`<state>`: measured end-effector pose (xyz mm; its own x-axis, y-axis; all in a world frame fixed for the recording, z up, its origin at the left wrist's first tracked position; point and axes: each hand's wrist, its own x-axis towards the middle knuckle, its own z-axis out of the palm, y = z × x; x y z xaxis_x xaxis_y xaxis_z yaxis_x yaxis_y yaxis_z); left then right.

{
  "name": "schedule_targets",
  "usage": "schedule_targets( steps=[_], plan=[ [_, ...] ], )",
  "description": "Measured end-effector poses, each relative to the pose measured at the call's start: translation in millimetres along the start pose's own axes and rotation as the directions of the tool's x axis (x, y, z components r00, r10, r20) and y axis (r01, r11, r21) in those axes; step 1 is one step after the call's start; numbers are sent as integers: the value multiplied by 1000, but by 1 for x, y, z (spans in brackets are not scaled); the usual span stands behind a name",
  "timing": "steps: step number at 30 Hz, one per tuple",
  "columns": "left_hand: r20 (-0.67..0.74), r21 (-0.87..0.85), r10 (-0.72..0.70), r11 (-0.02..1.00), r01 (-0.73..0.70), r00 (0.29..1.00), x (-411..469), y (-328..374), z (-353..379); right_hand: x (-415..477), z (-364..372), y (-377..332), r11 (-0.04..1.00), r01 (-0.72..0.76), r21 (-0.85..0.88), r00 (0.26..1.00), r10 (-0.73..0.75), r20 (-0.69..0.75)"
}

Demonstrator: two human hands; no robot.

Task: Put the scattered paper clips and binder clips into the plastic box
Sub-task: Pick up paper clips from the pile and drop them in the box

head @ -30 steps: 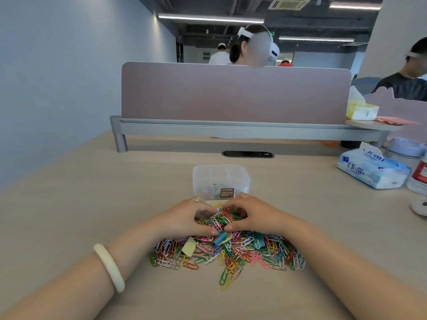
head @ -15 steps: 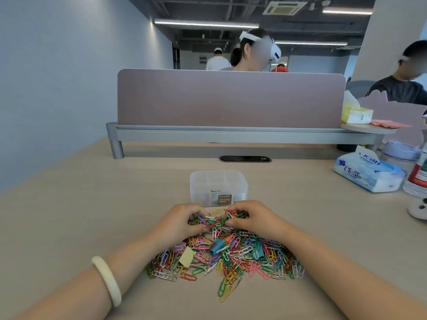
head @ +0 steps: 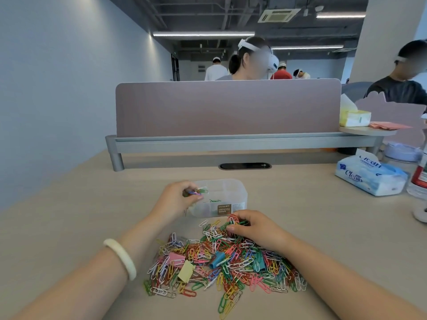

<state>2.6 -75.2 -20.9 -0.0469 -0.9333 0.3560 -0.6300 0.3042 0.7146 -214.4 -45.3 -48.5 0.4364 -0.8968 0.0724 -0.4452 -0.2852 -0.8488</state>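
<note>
Left hand (head: 178,199): had lifted off the heap since the earlier frame, when both hands lay together on its far edge. It was now at the left side of the plastic box (head: 240,195), fingers pinched round a few paper clips (head: 219,262), green and purple among them. They were held above the open top, apparently so they would fall inside when let go.

Right hand (head: 251,229): remained low on the far edge of the heap, fingers curled round some red and green clips, apparently gathering the next lot while the other hand unloaded.

Plastic box: clear, lidless, divided inside, brown label on its near wall. It stood on the tabletop (head: 69,227) just beyond the heap, near enough for either hand to reach. A few green clips (head: 213,200) already lay inside.

Paper clips: many colours, one loose heap between the forearms, nearly all still out of the box.

Binder clips: pink (head: 176,258), yellow (head: 186,270), blue (head: 217,259) and teal (head: 258,262), all lying in the heap, none yet collected.

Sundries: pale bracelet (head: 120,257) on the left wrist; tissue pack (head: 369,179) well off to the right.

Progress, by judgement: early.
</note>
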Motion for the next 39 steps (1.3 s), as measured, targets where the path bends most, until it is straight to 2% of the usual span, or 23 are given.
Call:
schedule_targets(
  steps=[7,11,14,16,20,25,27,29,31,34,36,39],
  plan=[
    [-12,114,-24,993,26,1000,38,5,11,1,0,3,998,6,65,1000,-8,27],
    [167,343,-27,939,-32,986,45,3,10,2,0,4,998,22,60,999,-23,28],
    [299,430,-44,898,-93,953,48,9,8,3,-1,5,998,11,58,1000,-13,29],
    [329,450,-44,885,-116,943,49,12,6,3,-1,4,999,10,47,999,-11,31],
    [326,407,3,902,-143,945,45,16,1,1,-4,1,999,14,45,999,-16,30],
    [92,306,141,938,-163,986,20,9,-13,3,-6,-4,991,-22,131,1000,21,8],
    [62,301,107,946,-121,992,8,-7,-17,9,-7,-7,983,-32,183,999,34,-10],
    [163,333,13,940,-67,987,-4,-23,-18,20,-8,-13,980,-37,196,998,45,-36],
    [260,300,1,950,-82,966,-15,-32,-15,34,-11,-23,989,-8,145,997,19,-70],
    [235,208,58,972,-108,970,-23,-34,-11,58,-18,-44,998,50,33,993,-46,-109],
    [255,236,41,966,-103,966,-25,-38,-10,74,-19,-53,994,56,-98,990,-68,-120],
    [364,318,36,934,-161,931,-27,-44,-11,97,-16,-54,947,21,-320,996,-49,-80]
  ],
)
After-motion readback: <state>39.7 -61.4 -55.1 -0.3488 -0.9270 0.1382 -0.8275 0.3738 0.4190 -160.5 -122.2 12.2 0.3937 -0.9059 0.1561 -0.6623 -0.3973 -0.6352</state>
